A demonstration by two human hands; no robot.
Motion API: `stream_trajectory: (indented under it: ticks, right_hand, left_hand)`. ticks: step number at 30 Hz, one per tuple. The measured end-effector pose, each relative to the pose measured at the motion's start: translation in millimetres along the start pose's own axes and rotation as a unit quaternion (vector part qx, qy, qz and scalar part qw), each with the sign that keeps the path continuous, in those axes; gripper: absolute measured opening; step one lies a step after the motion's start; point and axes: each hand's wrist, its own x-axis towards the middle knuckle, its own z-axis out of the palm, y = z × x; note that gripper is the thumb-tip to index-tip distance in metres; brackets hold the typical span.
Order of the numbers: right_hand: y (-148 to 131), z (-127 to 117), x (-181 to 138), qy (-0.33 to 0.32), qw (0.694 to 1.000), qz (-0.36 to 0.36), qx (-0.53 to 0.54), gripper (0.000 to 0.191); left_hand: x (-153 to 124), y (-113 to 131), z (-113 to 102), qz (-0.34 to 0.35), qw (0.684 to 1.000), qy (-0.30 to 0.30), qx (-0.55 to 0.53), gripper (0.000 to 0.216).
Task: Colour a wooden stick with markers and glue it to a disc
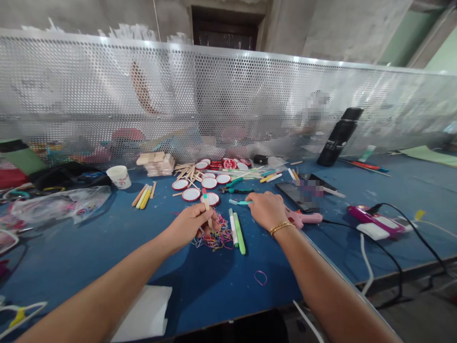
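Note:
In the head view my left hand [200, 220] is closed around a wooden craft stick [207, 206] held upright, its top coloured red and teal. My right hand [267, 209] has its fingertips closed on a light blue marker [243, 203] pointing left, low over the table. Beneath the left hand spreads a tangle of coloured rubber bands [217, 238]. Between the hands lie a white-and-green marker [233, 228] and a bright green marker [240, 234]. Just beyond are pliers [237, 191] with teal handles and several red-rimmed bottle caps [191, 194]. A pink glue gun [309, 218] lies beside my right wrist.
Loose craft sticks [187, 172] and a stack of wooden pieces [157, 164] stand before a perforated metal screen [228, 95]. A paper cup [119, 177] is at left. Rightward are a phone [294, 196], black bottle [339, 139], purple device [378, 221] and cables [392, 262].

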Motion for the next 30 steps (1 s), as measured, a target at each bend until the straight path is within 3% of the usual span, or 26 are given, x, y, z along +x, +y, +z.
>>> stream_trajectory:
  ticks: [11,17,30]
  right_hand:
    - [-19.2,13.0,-3.2,-0.003,0.999,-0.035,0.001,0.021]
    - [-23.4,9.1,0.1,0.007,0.999,-0.042,-0.021,0.034]
    - [-33.0,10.3,17.5,-0.056,0.994,-0.075,-0.055,0.026]
  left_hand:
    - [2.1,-4.4,-1.1,0.01,1.0,0.001,0.003,0.022]
    - [-0.2,-0.9,-0.1,0.007,1.0,0.003,0.003,0.02]
    - [0.3,-1.5,-1.1,0.01,1.0,-0.002,-0.001,0.02]
